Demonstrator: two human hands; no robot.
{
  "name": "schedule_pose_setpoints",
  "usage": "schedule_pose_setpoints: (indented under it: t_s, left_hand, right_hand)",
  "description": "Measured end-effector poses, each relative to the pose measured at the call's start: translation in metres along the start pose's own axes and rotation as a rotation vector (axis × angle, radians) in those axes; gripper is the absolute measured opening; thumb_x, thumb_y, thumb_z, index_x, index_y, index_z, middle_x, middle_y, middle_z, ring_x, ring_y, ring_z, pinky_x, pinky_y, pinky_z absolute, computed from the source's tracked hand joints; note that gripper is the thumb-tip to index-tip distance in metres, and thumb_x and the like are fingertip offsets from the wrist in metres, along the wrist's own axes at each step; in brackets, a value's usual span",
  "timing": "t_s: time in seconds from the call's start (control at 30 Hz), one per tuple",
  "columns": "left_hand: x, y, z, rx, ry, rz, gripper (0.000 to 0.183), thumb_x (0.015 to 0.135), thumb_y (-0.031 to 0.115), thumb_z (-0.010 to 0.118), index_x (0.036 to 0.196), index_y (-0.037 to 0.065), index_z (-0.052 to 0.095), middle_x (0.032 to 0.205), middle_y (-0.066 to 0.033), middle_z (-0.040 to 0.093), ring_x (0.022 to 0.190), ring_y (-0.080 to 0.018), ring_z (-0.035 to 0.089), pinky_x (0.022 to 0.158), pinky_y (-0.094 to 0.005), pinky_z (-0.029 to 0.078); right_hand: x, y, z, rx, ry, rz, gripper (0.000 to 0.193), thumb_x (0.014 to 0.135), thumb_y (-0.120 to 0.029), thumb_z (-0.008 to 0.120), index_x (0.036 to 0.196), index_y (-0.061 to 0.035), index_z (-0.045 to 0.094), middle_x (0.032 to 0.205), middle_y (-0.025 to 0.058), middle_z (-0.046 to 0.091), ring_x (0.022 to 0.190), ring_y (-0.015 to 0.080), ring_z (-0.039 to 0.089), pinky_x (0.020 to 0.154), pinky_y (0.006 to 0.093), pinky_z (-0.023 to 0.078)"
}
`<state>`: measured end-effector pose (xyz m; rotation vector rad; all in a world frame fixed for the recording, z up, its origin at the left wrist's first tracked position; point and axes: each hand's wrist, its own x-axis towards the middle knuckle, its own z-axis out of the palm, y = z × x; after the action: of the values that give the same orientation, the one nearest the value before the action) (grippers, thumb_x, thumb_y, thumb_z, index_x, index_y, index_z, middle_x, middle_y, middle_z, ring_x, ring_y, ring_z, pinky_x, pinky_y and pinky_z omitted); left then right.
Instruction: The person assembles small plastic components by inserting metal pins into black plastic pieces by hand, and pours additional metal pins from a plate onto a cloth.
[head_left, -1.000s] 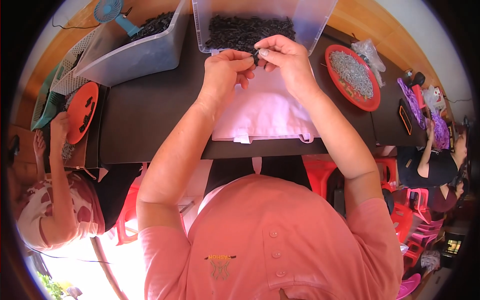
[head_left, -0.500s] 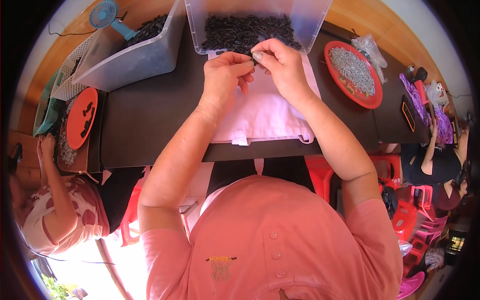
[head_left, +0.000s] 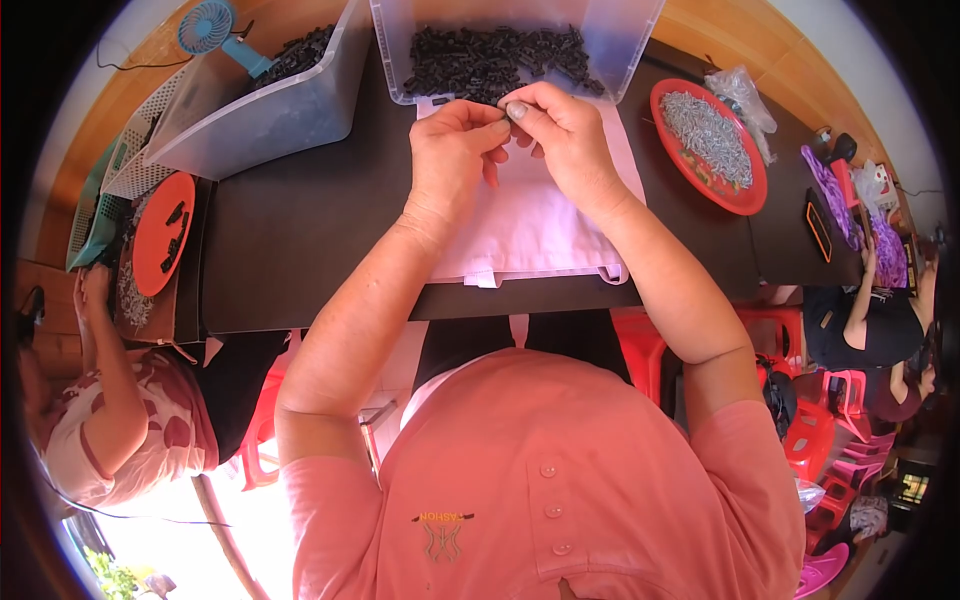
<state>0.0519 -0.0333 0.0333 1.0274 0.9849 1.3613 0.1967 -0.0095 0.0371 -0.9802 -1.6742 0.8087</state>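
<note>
My left hand (head_left: 450, 145) and my right hand (head_left: 568, 135) meet fingertip to fingertip above the front of a clear plastic bin (head_left: 395, 50). Thumbs and forefingers are pinched together, and what sits between them is too small and covered to make out. Inside that bin lies a heap of small black parts (head_left: 490, 60). Below my hands a pale pink cloth (head_left: 520, 235) is spread over the dark table. Off to the right, a red plate (head_left: 742, 203) carries a pile of small silvery metal pieces (head_left: 708, 138).
A second clear bin (head_left: 270, 135) with black parts and a blue fan (head_left: 207, 28) stands at left. Beside it are white and green baskets (head_left: 95, 225) and an orange-red plate (head_left: 160, 220) with black parts. A clear plastic bag (head_left: 742, 95) lies far right. Other people sit on both sides.
My hands have drawn slightly closer together at the fingertips. The dark bit seen between them earlier is now mostly covered. The left-hand person's arm has shifted a little.
</note>
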Motion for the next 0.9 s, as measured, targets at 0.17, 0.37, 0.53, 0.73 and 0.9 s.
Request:
schedule_pose_setpoints:
  t_s: [0.17, 0.37, 0.53, 0.73, 0.9]
  left_hand:
    - [-0.001, 0.0, 0.003, 0.013, -0.008, -0.021, 0.01, 0.085, 0.001, 0.064, 0.092, -0.006, 0.064, 0.08, -0.009, 0.064, 0.064, -0.0137, 0.059, 0.048, -0.0249, 0.045]
    - [-0.002, -0.002, 0.004, -0.073, 0.014, -0.038, 0.008, 0.082, -0.001, 0.066, 0.088, -0.006, 0.064, 0.072, -0.0079, 0.062, 0.057, -0.0121, 0.058, 0.041, -0.0245, 0.043]
    - [-0.001, 0.0, 0.002, -0.035, 0.016, -0.048, 0.009, 0.082, -0.001, 0.066, 0.088, -0.006, 0.064, 0.072, -0.0087, 0.063, 0.056, -0.0125, 0.057, 0.041, -0.0249, 0.043]
    - [0.0, -0.001, -0.005, -0.115, 0.007, -0.098, 0.009, 0.083, 0.0, 0.065, 0.089, -0.007, 0.064, 0.075, -0.0095, 0.064, 0.059, -0.0138, 0.058, 0.045, -0.0261, 0.045]
    - [0.002, -0.003, -0.003, -0.162, 0.012, -0.137, 0.011, 0.083, 0.001, 0.065, 0.09, -0.007, 0.064, 0.078, -0.0101, 0.064, 0.063, -0.0163, 0.06, 0.055, -0.0288, 0.048]
  right_hand:
    - [-0.001, 0.006, -0.003, -0.11, 0.025, -0.083, 0.009, 0.085, -0.009, 0.063, 0.089, -0.001, 0.065, 0.075, 0.0118, 0.067, 0.065, 0.0234, 0.064, 0.06, 0.0337, 0.049]
    - [-0.006, 0.006, 0.003, -0.391, 0.167, -0.349, 0.003, 0.083, -0.007, 0.062, 0.082, -0.0041, 0.061, 0.074, 0.0126, 0.064, 0.067, 0.032, 0.062, 0.058, 0.0401, 0.048]
    - [-0.004, 0.007, -0.001, -0.471, 0.096, -0.447, 0.006, 0.081, -0.007, 0.064, 0.084, -0.004, 0.061, 0.077, 0.0126, 0.064, 0.069, 0.0314, 0.063, 0.058, 0.0404, 0.048]
    - [-0.005, 0.006, -0.007, -0.206, -0.063, -0.256, 0.018, 0.075, -0.009, 0.067, 0.092, -0.0039, 0.062, 0.075, 0.0102, 0.064, 0.07, 0.0298, 0.064, 0.059, 0.038, 0.049]
    - [-0.009, 0.005, 0.003, -0.471, 0.031, -0.379, 0.026, 0.066, -0.011, 0.07, 0.088, -0.0057, 0.058, 0.069, 0.0073, 0.059, 0.067, 0.028, 0.062, 0.056, 0.0389, 0.048]
